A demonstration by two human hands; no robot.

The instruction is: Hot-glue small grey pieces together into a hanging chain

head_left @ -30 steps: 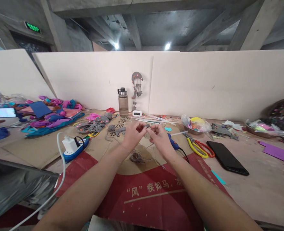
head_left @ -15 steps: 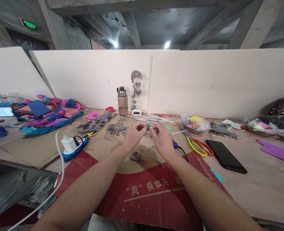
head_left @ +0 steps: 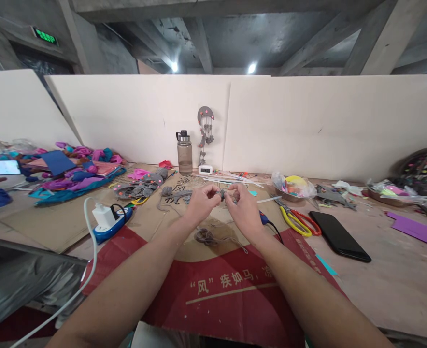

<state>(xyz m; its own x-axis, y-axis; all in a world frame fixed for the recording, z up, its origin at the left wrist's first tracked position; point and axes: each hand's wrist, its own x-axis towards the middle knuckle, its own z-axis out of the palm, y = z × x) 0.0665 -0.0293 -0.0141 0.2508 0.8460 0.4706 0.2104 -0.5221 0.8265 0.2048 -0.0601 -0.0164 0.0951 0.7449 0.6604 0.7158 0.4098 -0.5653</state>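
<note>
Looking past my hands, I saw a water bottle (head_left: 185,152) beyond them, scissors (head_left: 296,219) right of my right hand (head_left: 245,209), tangled cord (head_left: 206,236) beneath. Left hand (head_left: 199,205) and right pinched a small grey piece (head_left: 221,194) between fingertips; its axis was unclear.

Both forearms are bare from elbow to wrist; no sleeves, gloves, watch or rings are visible. Left hand (head_left: 200,207) and right hand (head_left: 244,209) are uncovered, with short fingernails.

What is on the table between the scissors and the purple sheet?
In the head view, a black phone lies flat between the scissors and the purple sheet.
</note>
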